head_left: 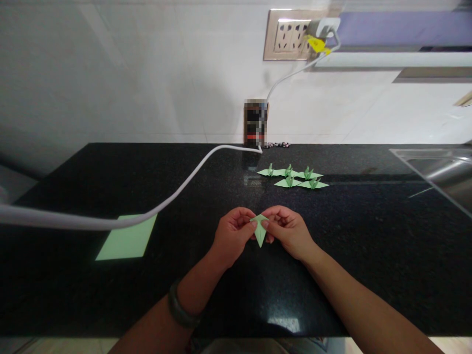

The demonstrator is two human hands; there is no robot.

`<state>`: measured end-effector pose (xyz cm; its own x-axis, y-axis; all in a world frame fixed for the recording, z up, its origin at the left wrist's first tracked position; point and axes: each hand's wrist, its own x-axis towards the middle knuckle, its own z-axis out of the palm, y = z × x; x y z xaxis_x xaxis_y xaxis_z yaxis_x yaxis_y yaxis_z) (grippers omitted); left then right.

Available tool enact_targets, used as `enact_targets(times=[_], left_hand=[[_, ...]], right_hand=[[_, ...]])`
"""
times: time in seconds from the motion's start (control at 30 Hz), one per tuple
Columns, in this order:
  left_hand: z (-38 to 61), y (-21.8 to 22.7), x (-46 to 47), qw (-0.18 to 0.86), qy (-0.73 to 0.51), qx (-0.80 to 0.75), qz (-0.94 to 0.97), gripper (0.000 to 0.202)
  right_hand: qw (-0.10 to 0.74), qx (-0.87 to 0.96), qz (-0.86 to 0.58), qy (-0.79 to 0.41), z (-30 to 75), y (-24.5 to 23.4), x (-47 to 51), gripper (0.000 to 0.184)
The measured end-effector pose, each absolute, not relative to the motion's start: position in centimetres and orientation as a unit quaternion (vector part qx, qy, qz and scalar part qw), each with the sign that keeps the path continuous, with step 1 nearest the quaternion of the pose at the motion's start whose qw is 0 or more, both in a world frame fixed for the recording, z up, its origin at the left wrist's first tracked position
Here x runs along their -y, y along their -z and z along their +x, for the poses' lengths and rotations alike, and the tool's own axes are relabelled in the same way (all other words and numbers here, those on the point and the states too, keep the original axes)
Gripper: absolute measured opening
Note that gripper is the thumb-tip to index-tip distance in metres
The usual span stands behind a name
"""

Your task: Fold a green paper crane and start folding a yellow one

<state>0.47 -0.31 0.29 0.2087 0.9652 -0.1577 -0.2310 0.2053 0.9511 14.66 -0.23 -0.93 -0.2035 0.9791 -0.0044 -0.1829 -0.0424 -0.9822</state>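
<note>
Cable [106, 224]; folded paper [261, 233] between both grips [231, 237]

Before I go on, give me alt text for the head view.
The left hand and right hand pinch a folded green paper above a black counter. Beyond them sit five green paper cranes; at left lies a flat green sheet, partly overlapped by a white cable.

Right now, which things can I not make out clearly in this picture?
Head view, folded green paper: its far side faces away; left hand and right hand cover parts.
Head view, green sheet: part hidden behind white cable.
Head view, object at wall: pixelated.
Head view, sink: cut by right edge.
</note>
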Motion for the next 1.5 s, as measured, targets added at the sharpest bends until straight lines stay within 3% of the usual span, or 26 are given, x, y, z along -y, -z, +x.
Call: enact_targets(times=[0.2, 0.43, 0.57, 0.73, 0.93, 1.1, 1.27, 1.5], left_hand=[[0.4, -0.4, 0.4, 0.638, -0.463, -0.422, 0.448, 0.006], [0.4, -0.4, 0.4, 0.651, -0.461, -0.436, 0.417, 0.013], [0.2, -0.2, 0.3, 0.692, -0.428, -0.433, 0.388, 0.020], [0.2, -0.4, 0.1, 0.653, -0.416, -0.464, 0.431, 0.021], [0.0, -0.2, 0.1, 0.591, -0.439, -0.475, 0.483, 0.015], [-0.2, 0.1, 0.1, 0.515, -0.446, -0.476, 0.556, 0.015], [-0.3, 0.1, 0.2, 0.462, -0.435, -0.482, 0.605, 0.014], [-0.3, -0.2, 0.2, 0.491, -0.415, -0.476, 0.600, 0.014]], right_hand=[[0.482, 0.504, -0.387, -0.603, 15.1, 1.3, 0.3, 0.004], [0.491, 0.529, -0.345, -0.600, 15.6, 1.8, 0.0, 0.011], [0.498, 0.588, -0.357, -0.527, 15.9, 1.1, -0.1, 0.013], [0.463, 0.685, -0.362, -0.430, 16.1, 0.7, 0.0, 0.015], [0.469, 0.599, -0.394, -0.517, 15.6, 0.8, 0.2, 0.019], [0.427, 0.637, -0.434, -0.472, 15.5, 0.6, 0.1, 0.012], [0.427, 0.620, -0.423, -0.504, 15.7, 0.6, 0.0, 0.014], [0.440, 0.555, -0.381, -0.594, 15.7, 0.7, 0.0, 0.012]])
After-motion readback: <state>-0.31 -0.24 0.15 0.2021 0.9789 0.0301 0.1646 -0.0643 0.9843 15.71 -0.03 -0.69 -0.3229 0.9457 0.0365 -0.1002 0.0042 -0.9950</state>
